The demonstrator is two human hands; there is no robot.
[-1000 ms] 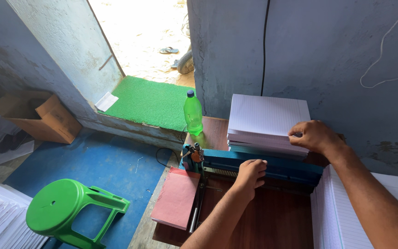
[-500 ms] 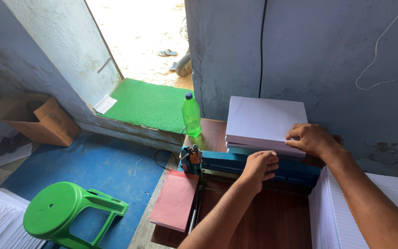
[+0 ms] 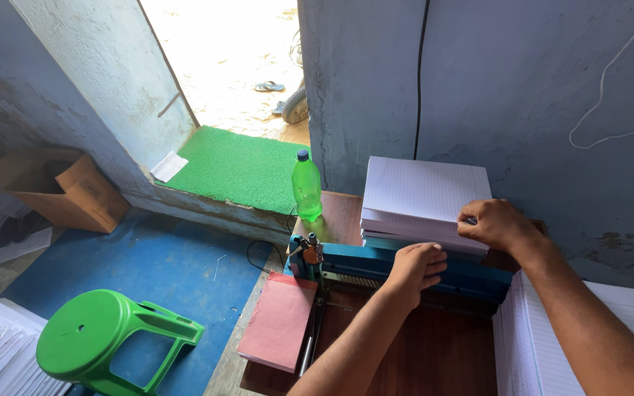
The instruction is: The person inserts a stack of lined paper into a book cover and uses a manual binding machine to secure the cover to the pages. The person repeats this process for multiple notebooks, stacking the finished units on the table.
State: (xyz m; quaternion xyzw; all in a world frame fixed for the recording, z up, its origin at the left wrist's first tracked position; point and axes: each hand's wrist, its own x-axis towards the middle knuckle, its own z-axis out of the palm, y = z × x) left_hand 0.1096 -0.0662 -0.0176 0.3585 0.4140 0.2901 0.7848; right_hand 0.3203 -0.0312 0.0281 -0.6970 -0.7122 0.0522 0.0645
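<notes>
Ruled paper stack (image 3: 425,192) sits on the blue machine (image 3: 405,264) at the bench's (image 3: 420,359) back. Right hand (image 3: 497,224) pinches its near edge, fingers closed on sheets; left hand (image 3: 416,265) rests curled on the machine's bar. Step: squaring the stack. Next calls for even alignment.

- At twelve o'clock we see a blue-grey plaster wall (image 3: 537,95) with a black cable (image 3: 421,73).
- At ten o'clock, a sunlit doorway (image 3: 229,59) with a green mat (image 3: 236,170).
- At eight o'clock, a green stool (image 3: 104,346) on the blue floor (image 3: 163,268).
</notes>
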